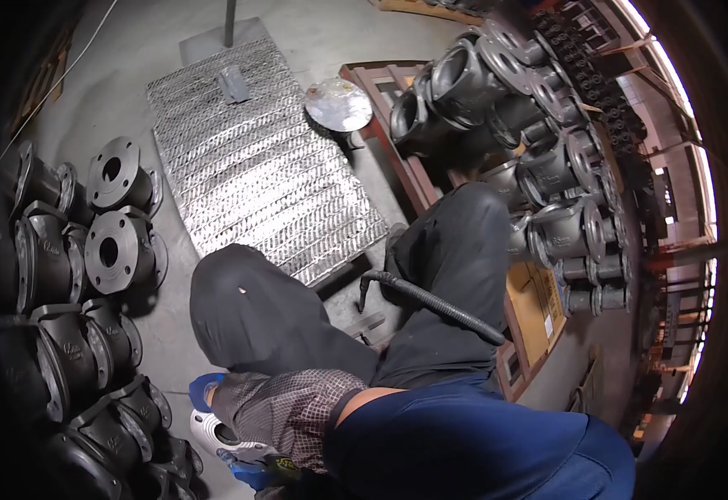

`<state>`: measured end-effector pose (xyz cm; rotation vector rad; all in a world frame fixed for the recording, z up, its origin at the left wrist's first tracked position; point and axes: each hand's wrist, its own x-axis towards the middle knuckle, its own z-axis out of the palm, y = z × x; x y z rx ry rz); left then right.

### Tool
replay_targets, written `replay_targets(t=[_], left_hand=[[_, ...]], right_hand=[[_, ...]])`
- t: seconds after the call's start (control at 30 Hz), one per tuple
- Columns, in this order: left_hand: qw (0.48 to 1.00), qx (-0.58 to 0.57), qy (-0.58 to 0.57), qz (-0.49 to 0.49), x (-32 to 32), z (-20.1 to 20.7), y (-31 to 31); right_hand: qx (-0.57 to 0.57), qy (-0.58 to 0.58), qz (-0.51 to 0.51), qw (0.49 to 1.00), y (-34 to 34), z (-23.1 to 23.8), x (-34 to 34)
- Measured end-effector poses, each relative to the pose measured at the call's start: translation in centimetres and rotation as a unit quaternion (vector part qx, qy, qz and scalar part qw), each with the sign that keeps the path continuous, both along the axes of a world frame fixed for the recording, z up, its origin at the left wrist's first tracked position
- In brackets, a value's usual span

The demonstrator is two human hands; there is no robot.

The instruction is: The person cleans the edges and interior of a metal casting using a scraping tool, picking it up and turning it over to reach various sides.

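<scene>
A grey flanged metal casting [214, 432], with a round opening in its face, sits low at my left side beside the stacked castings. My right hand [205, 392], in a blue glove, reaches across my body in a checkered sleeve and grips the flange's far edge. Close to the near edge is my left hand [251, 472], also blue-gloved, its fingers curled against the flange. The sleeves hide part of both hands and most of the casting's body. Across my right thigh lies a black ribbed hose [443, 312] with a bent end.
Several dark flanged castings [64, 346] are stacked along the left. More castings [560, 233] are piled at the right by a brown frame [414, 179] and a cardboard sheet [532, 307]. A low bench with a silvery quilted cover [256, 167] stands ahead, beside a round metal disc [338, 105].
</scene>
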<state>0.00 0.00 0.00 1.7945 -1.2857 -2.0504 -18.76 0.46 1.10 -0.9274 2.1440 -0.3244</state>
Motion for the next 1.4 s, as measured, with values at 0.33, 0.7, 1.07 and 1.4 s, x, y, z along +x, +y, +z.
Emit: replay_targets(t=[0.33,0.7,1.07,1.4], left_hand=[[0.989,-0.089,0.039,0.113,-0.2,5.7,-0.2],[0.891,-0.434,0.123,-0.049,-12.0,16.5,-3.9],[0.83,-0.427,0.289,-0.212,-33.5,13.3,-3.8],[0.904,-0.185,0.315,-0.222,-43.2,12.7,-1.3]], right_hand=[[-0.092,-0.179,-0.166,0.965,2.9,8.3,-3.4],[-0.469,0.006,-0.294,0.833,4.0,15.3,-9.7],[-0.339,0.121,-0.584,0.727,12.9,16.9,-22.4],[-0.445,0.311,-0.609,0.579,16.2,20.1,-24.2]])
